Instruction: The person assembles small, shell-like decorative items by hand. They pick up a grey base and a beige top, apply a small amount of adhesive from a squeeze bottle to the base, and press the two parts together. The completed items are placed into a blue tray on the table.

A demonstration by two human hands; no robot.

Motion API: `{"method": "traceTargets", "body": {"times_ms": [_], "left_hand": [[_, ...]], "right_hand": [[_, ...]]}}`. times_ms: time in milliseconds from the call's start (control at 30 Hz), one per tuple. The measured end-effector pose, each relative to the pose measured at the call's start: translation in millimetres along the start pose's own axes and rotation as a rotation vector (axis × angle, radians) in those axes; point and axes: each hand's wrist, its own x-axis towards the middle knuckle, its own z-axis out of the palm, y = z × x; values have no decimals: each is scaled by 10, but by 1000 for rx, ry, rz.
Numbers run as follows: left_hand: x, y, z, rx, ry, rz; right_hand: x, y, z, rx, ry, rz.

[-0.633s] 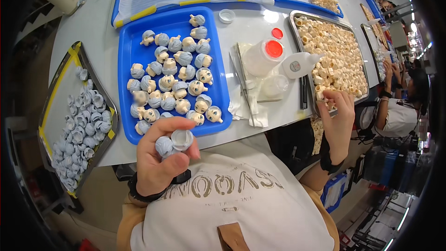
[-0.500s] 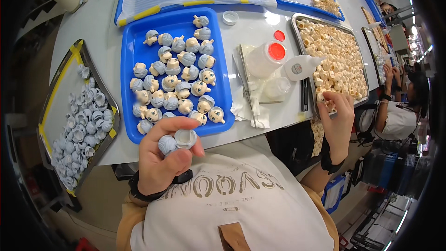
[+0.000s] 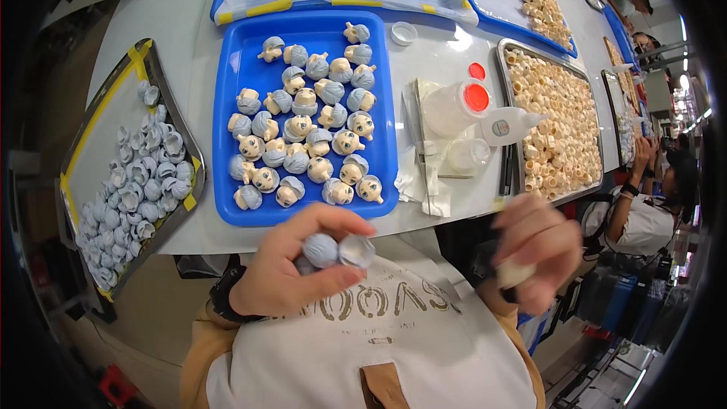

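1. In the head view, the left hand is curling around a few pale-blue shells, thumb below and index finger above. This grip is apparently keeping the loose pieces from rolling out, and one shell is showing its hollow side, its opening left uncovered by the fingers.

2. The right hand is showing blurred, seemingly pinching a small cream piece at its fingertips; the blur is hiding exactly which fingers are pressing. Both hands are sitting well apart in front of the person's white garment, near the close edge of the counter.

3. On the left, a dark-rimmed tray with yellow tape is carrying a heap of similar blue shells; on the right, a metal tray is holding many cream parts. Each kind is lying on its own side, probably for easy reach without mixing.

4. Between them, a blue tray is holding doll heads with blue hair, mostly spaced in loose rows; its raised rim is likely stopping them from rolling away.

5. A red-capped bottle, a nozzle bottle and a clear jar are standing or lying close together between the blue and metal trays, presumably to be within reach of either hand.
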Motion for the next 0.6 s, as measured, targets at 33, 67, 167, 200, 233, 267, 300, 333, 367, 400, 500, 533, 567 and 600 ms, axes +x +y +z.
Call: {"method": "traceTargets", "body": {"times_ms": [33, 67, 167, 200, 233, 267, 300, 333, 367, 400, 500, 533, 567, 600], "left_hand": [[15, 14, 1, 67, -71, -26], [30, 31, 7, 134, -142, -52], [49, 37, 5, 157, -183, 7], [45, 23, -12, 178, -192, 52], [36, 19, -27, 194, -174, 58], [37, 9, -34, 155, -172, 52], [29, -10, -40, 115, -169, 44], [27, -23, -46, 74, -166, 35], [34, -24, -52, 89, -173, 45], [41, -19, -58, 105, -180, 55], [49, -20, -69, 137, -194, 55], [52, -15, -72, 147, -197, 52], [62, -9, -69, 169, -193, 86], [76, -4, -63, 192, -189, 121]], "right_hand": [[59, 41, 134, 0, -88, -5], [113, 80, 279, -1, -175, -9], [249, 155, 571, -266, -232, -20], [251, 184, 613, -255, -234, -2], [246, 200, 622, -243, -236, 17], [241, 203, 608, -235, -233, 18], [229, 204, 606, -225, -231, 22], [221, 205, 602, -214, -228, 27], [218, 204, 597, -229, -220, 15], [213, 202, 594, -245, -212, 2], [195, 202, 609, -296, -173, -29], [195, 202, 620, -314, -158, -40], [197, 200, 625, -332, -147, -47], [200, 199, 632, -349, -136, -54]]}}
